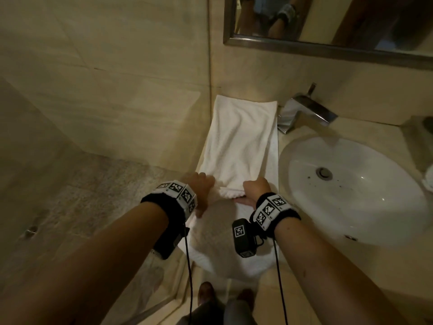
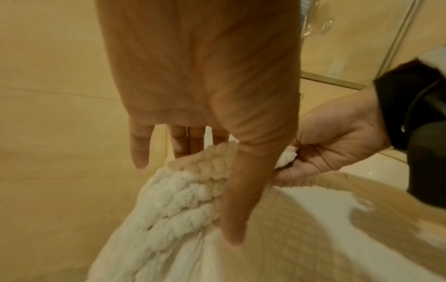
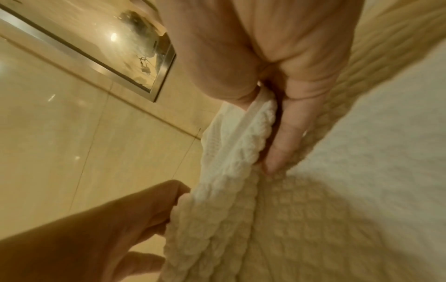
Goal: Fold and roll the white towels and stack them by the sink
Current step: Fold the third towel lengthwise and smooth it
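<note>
The left hand (image 1: 201, 184) and the right hand (image 1: 255, 187) each pinch the near end of the towel (image 1: 239, 141), thumb under and fingers over, one at each side so the edge stays straight. A small fold is bunched between them, which looks like the start of a roll. The towel lies long and flat on the table (image 1: 328, 266), just beside the sink (image 1: 351, 191), likely so the roll ends up near its stacking spot.
</note>
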